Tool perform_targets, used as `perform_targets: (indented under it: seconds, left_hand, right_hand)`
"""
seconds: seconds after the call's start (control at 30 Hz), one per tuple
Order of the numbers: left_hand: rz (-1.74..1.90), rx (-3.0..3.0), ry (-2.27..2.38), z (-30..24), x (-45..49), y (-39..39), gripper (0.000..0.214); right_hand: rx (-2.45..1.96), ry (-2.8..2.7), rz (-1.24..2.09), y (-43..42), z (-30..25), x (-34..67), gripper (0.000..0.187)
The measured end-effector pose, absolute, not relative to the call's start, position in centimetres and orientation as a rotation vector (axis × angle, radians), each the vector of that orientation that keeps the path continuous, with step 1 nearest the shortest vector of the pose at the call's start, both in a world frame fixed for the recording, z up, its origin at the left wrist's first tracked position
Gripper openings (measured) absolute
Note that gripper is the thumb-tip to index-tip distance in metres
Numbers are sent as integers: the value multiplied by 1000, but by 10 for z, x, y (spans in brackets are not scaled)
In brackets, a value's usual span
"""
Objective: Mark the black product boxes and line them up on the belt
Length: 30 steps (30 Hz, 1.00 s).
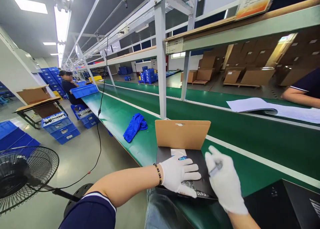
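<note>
Black box (197, 162) with raised cardboard flap, one, at the green bench (120, 119) edge; contents largely hidden. Left hand (178, 175) flat, fingers spread on it. Right hand (223, 185) curled around one small, indistinct item.

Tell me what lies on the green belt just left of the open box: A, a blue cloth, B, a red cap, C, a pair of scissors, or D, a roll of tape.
A: a crumpled blue cloth lies on the green belt, to the left of the open box under the gloved left hand and right hand.
</note>
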<state>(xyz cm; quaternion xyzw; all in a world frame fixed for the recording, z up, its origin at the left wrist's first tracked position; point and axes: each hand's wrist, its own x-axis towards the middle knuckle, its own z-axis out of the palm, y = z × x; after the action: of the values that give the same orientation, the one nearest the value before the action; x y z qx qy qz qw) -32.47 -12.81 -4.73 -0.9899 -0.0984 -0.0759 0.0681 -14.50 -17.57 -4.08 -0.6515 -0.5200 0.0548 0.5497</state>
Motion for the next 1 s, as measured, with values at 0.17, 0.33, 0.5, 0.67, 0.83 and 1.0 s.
perform_targets:
  seconds: [0.17,0.33,0.5,0.67,0.83,1.0]
  left_hand:
    - [-104,-2983,-284,-52,-329,-109,62]
    - [-151,-3232,-591,-41,-342,-110,61]
    - [-1101,-3721,-1147,-55,-381,-149,61]
    - [-2307,-2775,-2011,-86,-398,-181,63]
    - [-2389,-2553,-1992,-93,-391,-182,82]
    - [-1788,-2637,-2021,-109,-403,-182,69]
  right_hand:
    - [-1294,-873,320,-116,22,-162,49]
    - [-1285,-1087,277,-168,-2,-155,40]
    - [-1340,-1418,460,-221,-58,-145,33]
    - [-1288,-1622,386,-219,-86,-137,40]
    - [-1122,-1717,-10,-208,-120,-136,35]
    - [-1088,-1834,-282,-207,-134,-132,38]
